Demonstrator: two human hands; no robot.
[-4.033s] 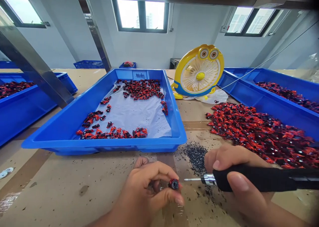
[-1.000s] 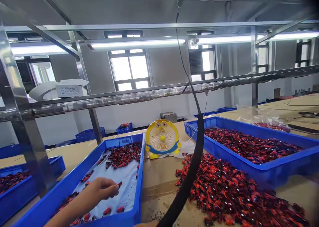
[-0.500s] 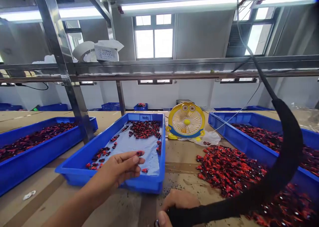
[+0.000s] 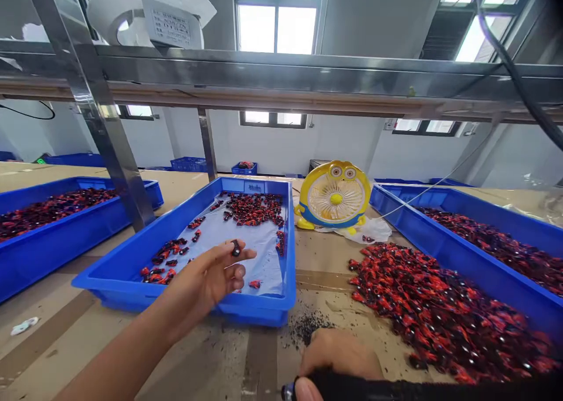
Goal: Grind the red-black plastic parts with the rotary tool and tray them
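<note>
Both hands are occupied in the head view: the left hand (image 4: 206, 286) pinches a small dark part (image 4: 236, 248) mid-frame, above the blue tray (image 4: 264, 308); the right hand (image 4: 341, 354), bottom centre, wraps round a black-handled tool (image 4: 343, 387). Red-and-black pieces (image 4: 255, 209) lie in the tray, with a pile (image 4: 440, 307) on the tabletop (image 4: 185, 366) at lower right. Looks to me like transferring one piece; finishing that would call for lowering it and easing the pinch.
</note>
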